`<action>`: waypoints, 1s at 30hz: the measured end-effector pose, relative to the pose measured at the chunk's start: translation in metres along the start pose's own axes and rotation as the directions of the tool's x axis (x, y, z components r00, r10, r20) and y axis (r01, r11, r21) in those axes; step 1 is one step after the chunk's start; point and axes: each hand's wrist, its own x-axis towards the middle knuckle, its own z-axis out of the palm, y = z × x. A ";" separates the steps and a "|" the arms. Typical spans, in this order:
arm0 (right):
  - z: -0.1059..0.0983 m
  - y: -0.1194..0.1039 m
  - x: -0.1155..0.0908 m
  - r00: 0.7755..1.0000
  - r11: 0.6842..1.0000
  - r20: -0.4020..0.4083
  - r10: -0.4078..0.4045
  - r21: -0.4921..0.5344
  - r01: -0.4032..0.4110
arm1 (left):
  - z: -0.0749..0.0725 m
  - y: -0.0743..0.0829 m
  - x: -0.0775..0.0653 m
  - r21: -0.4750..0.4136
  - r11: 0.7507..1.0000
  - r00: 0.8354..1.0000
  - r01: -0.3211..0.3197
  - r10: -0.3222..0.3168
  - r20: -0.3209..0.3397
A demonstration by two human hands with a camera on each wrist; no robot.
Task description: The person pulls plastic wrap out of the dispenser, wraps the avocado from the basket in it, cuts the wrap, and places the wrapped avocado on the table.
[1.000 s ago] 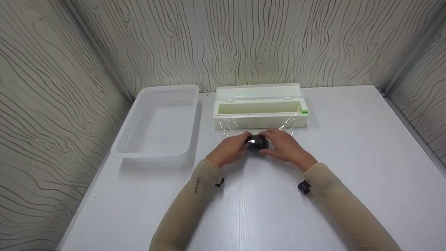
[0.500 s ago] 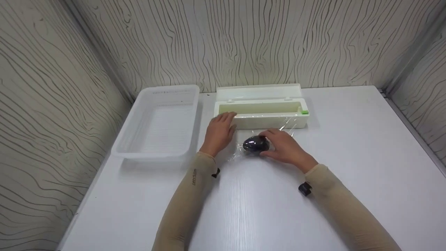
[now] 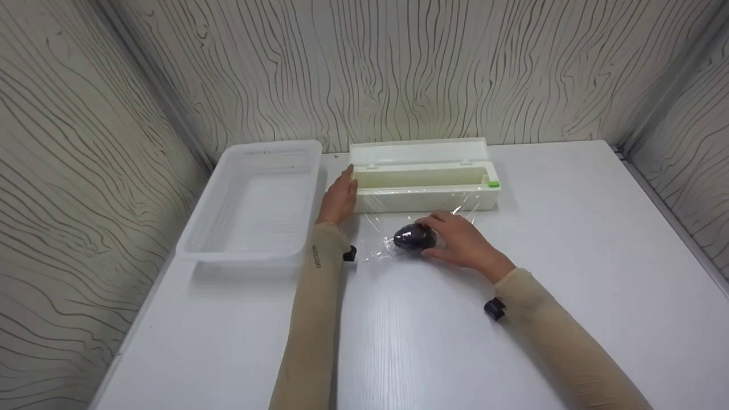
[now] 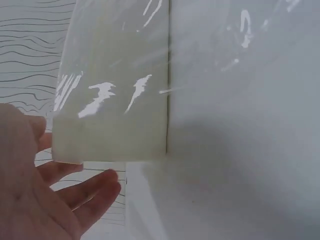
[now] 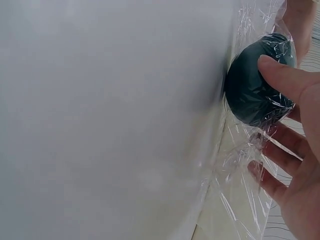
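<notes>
A dark, smooth egg-shaped object [image 3: 410,237] lies on the table, wrapped in clear cling film [image 5: 257,112]. In the right wrist view it looks dark green. My right hand [image 3: 462,242] grips its right side, thumb on the near side and fingers on the far side. Film stretches from it to the white cling film dispenser box [image 3: 424,201], whose lid [image 3: 418,152] stands back. My left hand [image 3: 338,200] is at the box's left end with fingers extended. In the left wrist view, the fingers [image 4: 95,192] reach past that end; firm contact cannot be told.
A white plastic basket [image 3: 248,254] stands at the left, close to my left forearm. A small green piece [image 3: 493,184] sits on the dispenser's right end. Patterned walls [image 3: 416,68] bound the white table [image 3: 410,341] at the back and sides.
My left hand has let go of the egg-shaped object and moved away to the left, past the dispenser's front, to its left end. The right hand keeps its grip on the object.
</notes>
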 end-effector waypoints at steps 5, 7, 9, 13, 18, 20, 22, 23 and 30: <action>0.000 0.000 0.002 1.000 1.000 0.007 0.003 -0.004 -0.003 | 0.000 -0.005 0.001 -0.067 0.998 1.000 0.002 0.000 0.029; -0.001 0.000 0.001 1.000 1.000 0.013 0.011 -0.003 -0.011 | -0.001 -0.005 0.000 -0.071 0.997 0.999 0.003 0.000 0.032; -0.002 0.000 0.000 1.000 1.000 0.024 0.018 0.000 -0.018 | -0.001 -0.004 -0.001 -0.069 0.998 0.999 0.005 -0.002 0.039; -0.005 0.000 -0.003 0.999 1.000 0.038 0.027 0.002 -0.027 | -0.001 -0.003 -0.005 -0.069 0.998 0.999 -0.002 0.006 0.051; -0.008 0.000 -0.008 0.998 1.000 0.054 0.017 0.000 -0.017 | 0.000 -0.002 -0.009 -0.050 0.999 0.998 -0.018 0.021 0.067; -0.009 0.000 -0.011 0.998 1.000 0.060 0.011 0.005 -0.011 | 0.000 -0.003 -0.012 -0.042 0.999 0.997 -0.010 0.014 0.079; -0.011 -0.001 -0.015 0.998 1.000 0.058 0.000 0.012 -0.001 | 0.001 -0.003 -0.014 -0.040 0.999 0.996 -0.008 0.011 0.091; -0.012 -0.001 -0.017 0.998 1.000 0.058 -0.001 0.019 0.000 | 0.001 -0.002 -0.016 -0.042 0.999 0.995 -0.006 0.010 0.097; -0.011 -0.003 -0.023 0.998 0.999 0.042 -0.036 0.019 0.036 | 0.003 0.000 -0.018 -0.060 0.997 0.996 -0.042 0.046 0.076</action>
